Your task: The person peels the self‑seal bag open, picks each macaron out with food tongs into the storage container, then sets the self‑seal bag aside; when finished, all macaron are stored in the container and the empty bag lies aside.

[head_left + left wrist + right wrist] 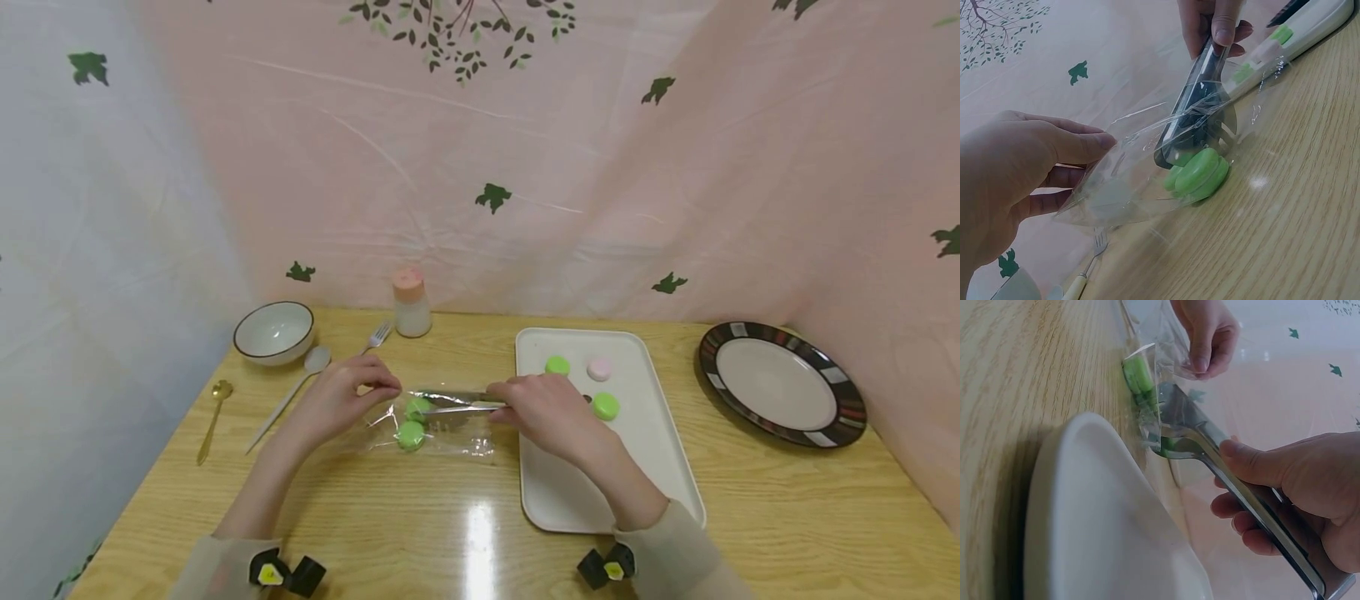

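Note:
My left hand [347,398] pinches the edge of a clear plastic bag [457,437] between thumb and fingers. Two green macarons [411,435] sit inside the bag, close together. In my right hand [558,417] I grip metal tongs [1235,481], whose ends reach into the bag. In the left wrist view, the tong ends are right by a green macaron [1204,173]; I cannot tell whether they clasp one. On a white tray [577,500], partly under my right forearm, lie green macarons [606,406] and a pale pink one [599,369].
To the left are a white bowl [274,333], a gold spoon [213,423], a long-handled spoon [317,360] and a fork [379,335]. A pink-lidded shaker [411,304] stands at the back edge. A dark-rimmed plate [776,383] lies at the right.

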Available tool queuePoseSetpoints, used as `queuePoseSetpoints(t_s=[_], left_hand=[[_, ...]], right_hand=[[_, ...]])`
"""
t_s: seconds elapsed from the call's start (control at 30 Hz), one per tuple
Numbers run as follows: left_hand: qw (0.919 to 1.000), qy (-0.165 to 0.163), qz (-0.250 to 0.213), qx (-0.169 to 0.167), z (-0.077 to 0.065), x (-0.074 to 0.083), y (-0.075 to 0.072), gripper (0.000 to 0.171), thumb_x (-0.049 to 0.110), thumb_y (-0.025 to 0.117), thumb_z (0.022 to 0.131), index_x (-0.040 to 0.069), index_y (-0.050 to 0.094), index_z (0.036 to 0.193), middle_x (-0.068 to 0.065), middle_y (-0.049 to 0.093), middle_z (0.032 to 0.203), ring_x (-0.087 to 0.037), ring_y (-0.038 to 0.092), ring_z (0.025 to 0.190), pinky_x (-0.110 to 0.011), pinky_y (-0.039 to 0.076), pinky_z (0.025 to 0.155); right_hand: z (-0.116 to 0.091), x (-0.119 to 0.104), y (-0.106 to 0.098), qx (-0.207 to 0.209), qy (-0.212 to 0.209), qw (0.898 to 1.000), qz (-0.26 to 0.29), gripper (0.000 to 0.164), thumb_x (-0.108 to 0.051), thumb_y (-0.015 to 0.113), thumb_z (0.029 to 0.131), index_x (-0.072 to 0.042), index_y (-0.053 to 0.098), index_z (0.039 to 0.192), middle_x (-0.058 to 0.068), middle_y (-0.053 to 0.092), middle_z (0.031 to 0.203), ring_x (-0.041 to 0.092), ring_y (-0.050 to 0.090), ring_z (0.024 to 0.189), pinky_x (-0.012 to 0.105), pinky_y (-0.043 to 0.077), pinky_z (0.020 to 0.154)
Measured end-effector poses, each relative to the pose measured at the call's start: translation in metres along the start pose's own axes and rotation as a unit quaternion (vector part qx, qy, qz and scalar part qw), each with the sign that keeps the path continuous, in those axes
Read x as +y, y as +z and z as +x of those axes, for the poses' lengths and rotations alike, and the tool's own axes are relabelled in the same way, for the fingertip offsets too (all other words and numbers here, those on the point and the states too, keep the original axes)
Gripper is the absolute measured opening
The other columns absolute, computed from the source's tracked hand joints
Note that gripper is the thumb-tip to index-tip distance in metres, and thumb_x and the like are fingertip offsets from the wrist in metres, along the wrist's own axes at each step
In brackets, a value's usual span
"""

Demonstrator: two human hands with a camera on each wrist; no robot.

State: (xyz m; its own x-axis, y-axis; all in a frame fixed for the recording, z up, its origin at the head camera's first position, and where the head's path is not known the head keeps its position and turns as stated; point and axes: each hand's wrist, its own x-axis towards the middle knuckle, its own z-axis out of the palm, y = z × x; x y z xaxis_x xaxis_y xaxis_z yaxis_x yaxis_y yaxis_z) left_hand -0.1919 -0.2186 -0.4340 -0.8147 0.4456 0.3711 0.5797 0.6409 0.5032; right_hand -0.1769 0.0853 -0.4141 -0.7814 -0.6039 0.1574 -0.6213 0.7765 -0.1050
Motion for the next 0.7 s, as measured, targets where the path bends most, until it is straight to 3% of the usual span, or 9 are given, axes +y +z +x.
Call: queuePoseSetpoints(t_s=[0.17, 0.4, 0.7], left_hand=[[1.0, 0.001, -0.004, -0.002, 0.0, 0.0, 0.0, 0.003, 0.019, 0.072, 0.083, 0.019, 0.073, 0.086, 0.017, 0.065, 0.084, 0.001, 0.06, 0.077, -0.028, 0.054, 0.068], [1.0, -0.003, 0.006, -0.004, 0.0, 0.002, -0.001, 0.003, 0.019, 0.073, 0.082, 0.019, 0.074, 0.085, 0.018, 0.064, 0.083, 0.001, 0.059, 0.075, -0.028, 0.053, 0.066], [1.0, 0.002, 0.006, -0.003, 0.0, 0.002, 0.0, 0.003, 0.018, 0.073, 0.082, 0.019, 0.074, 0.085, 0.017, 0.064, 0.083, 0.0, 0.059, 0.075, -0.029, 0.053, 0.066]], right_hand=[[-0.001, 0.001, -0.002, -0.007, 0.005, 1.0, 0.003, 0.014, -0.039, 0.068, 0.084, -0.026, 0.065, 0.088, -0.014, 0.058, 0.068, 0.005, 0.043, 0.054, 0.02, 0.032, 0.045], [-0.004, 0.004, -0.007, -0.003, -0.006, 1.0, 0.011, 0.022, -0.037, 0.068, 0.084, -0.026, 0.053, 0.073, -0.016, 0.051, 0.062, 0.005, 0.038, 0.053, 0.02, 0.031, 0.045], [-0.007, 0.006, -0.012, -0.013, -0.001, 1.0, 0.023, 0.021, -0.038, 0.069, 0.084, -0.028, 0.054, 0.072, -0.017, 0.05, 0.062, 0.004, 0.036, 0.053, 0.02, 0.03, 0.043]])
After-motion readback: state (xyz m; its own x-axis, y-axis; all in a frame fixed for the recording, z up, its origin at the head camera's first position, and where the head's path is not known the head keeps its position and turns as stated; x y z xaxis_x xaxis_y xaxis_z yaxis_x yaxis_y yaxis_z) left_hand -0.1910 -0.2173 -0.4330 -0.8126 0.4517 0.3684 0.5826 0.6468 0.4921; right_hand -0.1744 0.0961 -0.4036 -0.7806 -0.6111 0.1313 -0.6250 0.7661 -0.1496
